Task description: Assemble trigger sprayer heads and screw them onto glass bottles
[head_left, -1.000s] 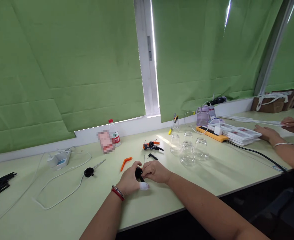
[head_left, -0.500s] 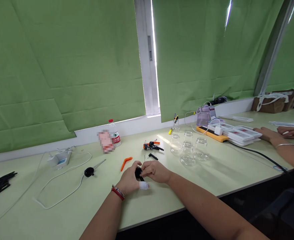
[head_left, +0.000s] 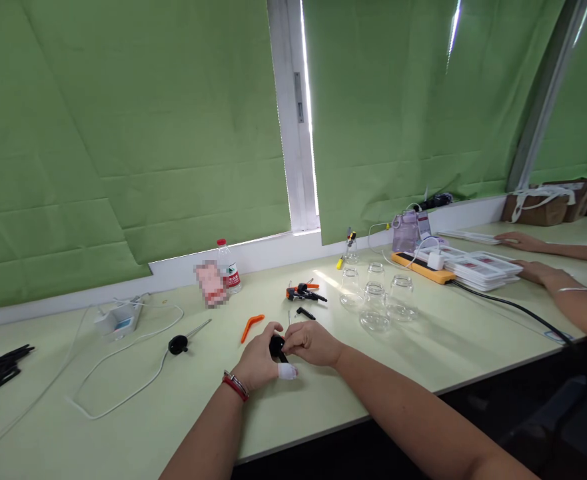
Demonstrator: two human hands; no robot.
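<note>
My left hand [head_left: 259,360], with a white wrap on its thumb, curls around a black round part [head_left: 276,345]. A thin metal rod [head_left: 289,317] shows just beyond my fingers; whether it joins that part is hidden. My right hand [head_left: 316,343] is closed in a pinch against the right side of the round part, and what lies between its fingertips cannot be made out. Past my hands lie a small black lever-shaped piece [head_left: 306,313], an orange bent handle [head_left: 252,328], and a cluster of black and orange pieces [head_left: 306,291].
Left of me lie a black round piece with a metal rod [head_left: 178,344], a white cable and black parts [head_left: 3,365]. Several glass jars [head_left: 374,313] stand at right, before an orange power strip [head_left: 423,268] and white cases [head_left: 493,270]. Another person's arms [head_left: 580,300] reach in there.
My hands stay in nearly the same place, with only a slight shift of the right fingers. The other person's far hand has moved back and left to a flat white case.
</note>
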